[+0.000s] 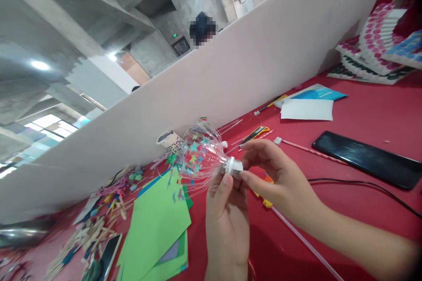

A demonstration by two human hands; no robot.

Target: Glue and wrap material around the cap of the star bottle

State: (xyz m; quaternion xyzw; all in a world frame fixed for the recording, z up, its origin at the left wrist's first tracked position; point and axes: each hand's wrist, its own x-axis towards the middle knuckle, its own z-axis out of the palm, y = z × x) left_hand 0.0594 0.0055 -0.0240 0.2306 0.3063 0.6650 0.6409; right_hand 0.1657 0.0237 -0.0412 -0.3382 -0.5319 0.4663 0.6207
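Both my hands hold a clear balloon (198,153) filled with small coloured star confetti, above the red table (362,114). My left hand (226,224) comes up from below and pinches the balloon's neck beside a small white plastic cap (233,166). My right hand (280,175) reaches in from the right, its fingertips closed on that white cap. The balloon's body points left toward the white divider board.
Green paper sheets (154,228) lie left of my hands. Craft sticks and beads (99,219) are scattered at far left. A black phone (369,158), a black cable (369,186), white and blue paper (306,107), a clear stick (303,241) and stacked sticker sheets (379,48) sit on the right.
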